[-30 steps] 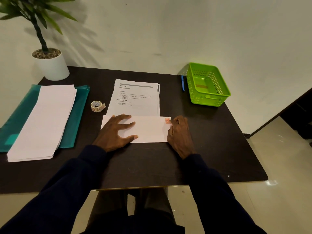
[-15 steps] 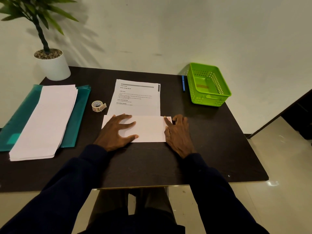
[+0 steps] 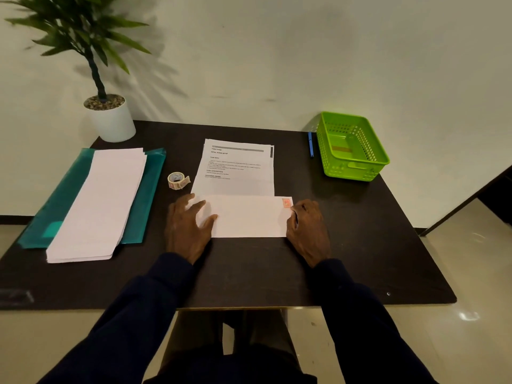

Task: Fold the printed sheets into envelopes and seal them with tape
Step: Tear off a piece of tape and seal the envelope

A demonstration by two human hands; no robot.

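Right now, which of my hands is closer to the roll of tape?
Left. The left hand rests on the left end of the envelope, close to the tape roll; the right hand is at the envelope's opposite end, by the stamp.

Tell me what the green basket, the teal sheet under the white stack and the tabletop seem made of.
Green basket: plastic by its look, glossy, with moulded lattice walls. Teal sheet: probably thin plastic film, shiny and slightly see-through. Tabletop: dark matte board with a thin edge, maybe laminate or painted wood; the view leaves it open.
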